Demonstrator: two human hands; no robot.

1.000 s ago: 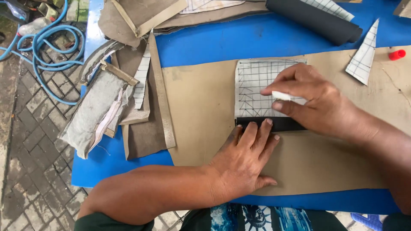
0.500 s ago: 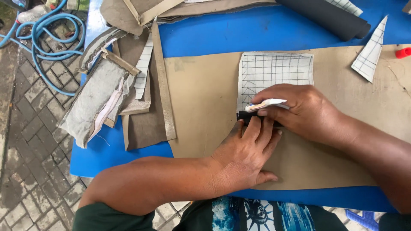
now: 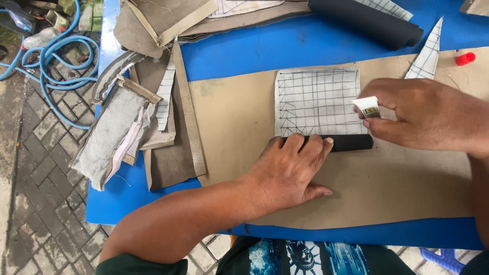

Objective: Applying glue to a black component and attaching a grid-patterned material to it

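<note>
My left hand (image 3: pixel 290 170) lies flat with fingers spread, pressing down on a black strip (image 3: pixel 351 142) that runs out from under my fingertips toward my right hand (image 3: pixel 425 114). Just beyond those fingertips lies a grid-marked patch (image 3: pixel 317 101), its near edge touching the strip. Both rest on a tan sheet (image 3: pixel 234 117) spread over the blue tabletop (image 3: pixel 244 51). My right hand pinches a small white tube (image 3: pixel 368 107) between thumb and fingers — just above the strip's far end. Off to the left of my left hand — a heap of fabric scraps (image 3: pixel 117 132).
</note>
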